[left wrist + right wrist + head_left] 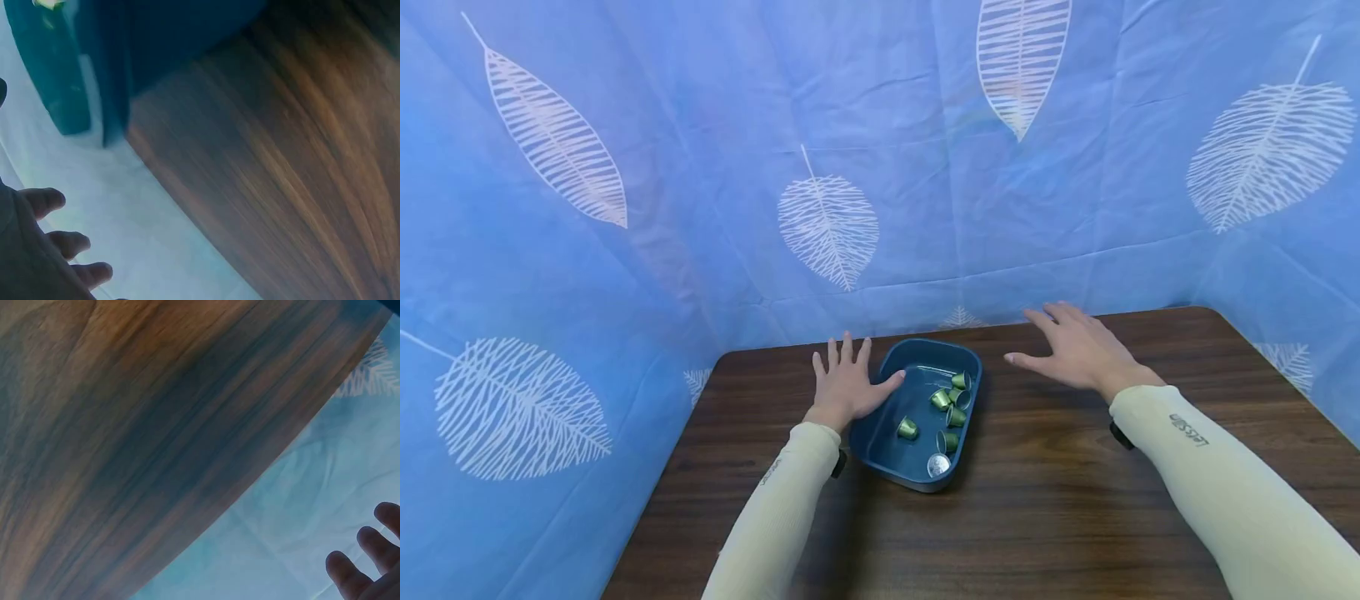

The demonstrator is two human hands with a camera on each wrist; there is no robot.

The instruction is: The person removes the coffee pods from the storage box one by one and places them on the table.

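Observation:
A dark blue tray (pixel 880 462) with rounded corners stands on the table, slightly turned. Inside it lie several green coffee capsules (pixel 907 428), most of them along its right side; one near the front shows its silver lid (pixel 937 465). My left hand (pixel 844 387) hovers at the tray's left side with fingers spread, the thumb reaching over the rim. To the right of the tray, my right hand (pixel 1078 346) is held above the table, fingers extended and holding nothing. In the left wrist view, the tray's wall (pixel 112 69) appears beyond the left fingers (pixel 69 244).
The dark brown wooden table (pixel 1060 500) has rounded back corners. Blue cloth (pixel 910 208) with white leaf prints hangs behind it and on both sides, close to the back edge. Pale sleeves (pixel 1210 467) cover both forearms.

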